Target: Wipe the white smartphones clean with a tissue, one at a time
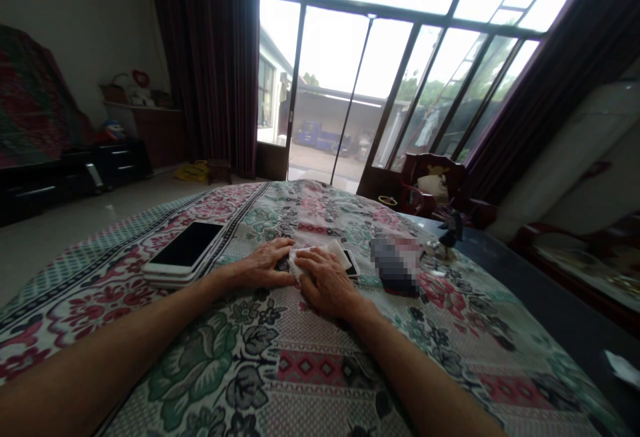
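Note:
Both my hands rest on a table covered with a flowered cloth [280, 370]. My left hand [265, 265] lies flat with its fingers stretched over the left end of a dark phone [352, 265], most of which is hidden. My right hand [325, 282] presses a white wipe [334, 250] down on that phone, fingers curled over the wipe. The two hands almost touch.
A stack of white tablets or large phones [184, 253] lies to the left. A blurred-out dark object [397, 265] sits to the right of my hands. A small dark figurine [453, 227] stands near the table's right edge. Red wooden chairs [435, 187] and glass doors stand behind.

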Demonstrator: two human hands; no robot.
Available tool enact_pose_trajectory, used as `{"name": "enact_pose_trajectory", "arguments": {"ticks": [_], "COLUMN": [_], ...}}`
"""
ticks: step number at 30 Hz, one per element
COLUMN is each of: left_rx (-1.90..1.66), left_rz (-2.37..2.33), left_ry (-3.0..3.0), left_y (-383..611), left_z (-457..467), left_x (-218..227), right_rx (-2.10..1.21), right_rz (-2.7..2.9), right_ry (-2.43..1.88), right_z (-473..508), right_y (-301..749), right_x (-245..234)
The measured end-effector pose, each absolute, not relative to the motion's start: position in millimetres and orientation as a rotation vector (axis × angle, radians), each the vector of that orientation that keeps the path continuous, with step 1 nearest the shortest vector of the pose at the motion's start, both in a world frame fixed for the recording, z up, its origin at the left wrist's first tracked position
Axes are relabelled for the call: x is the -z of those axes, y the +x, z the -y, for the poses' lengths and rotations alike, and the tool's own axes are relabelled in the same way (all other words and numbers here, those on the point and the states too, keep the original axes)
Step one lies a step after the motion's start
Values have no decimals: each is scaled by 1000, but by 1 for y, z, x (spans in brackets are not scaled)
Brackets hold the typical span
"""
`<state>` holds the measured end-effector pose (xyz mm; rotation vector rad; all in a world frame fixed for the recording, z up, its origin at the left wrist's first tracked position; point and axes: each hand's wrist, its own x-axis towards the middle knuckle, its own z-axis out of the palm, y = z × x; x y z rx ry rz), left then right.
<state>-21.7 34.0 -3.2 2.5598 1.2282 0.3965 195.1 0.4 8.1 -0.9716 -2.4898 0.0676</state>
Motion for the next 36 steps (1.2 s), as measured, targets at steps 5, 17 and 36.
{"name": "enact_pose_trajectory", "arguments": {"ticks": [5,17,36], "left_rx": [-354,-447,-466], "left_rz": [-1256,-1222,-1210], "left_ry": [2535,2569,2551], "left_y": [-20,-19,-16], "left_z": [-29,-31,-30], "left_x": [-4,0,-4], "right_rx": [-122,7,130], "right_rz": [2403,2337,2323], "right_ry": [-944,-1068,-1433], "right_z": [0,2,-4], "right_y": [195,201,206], "right_x": [-4,-11,-8]}}
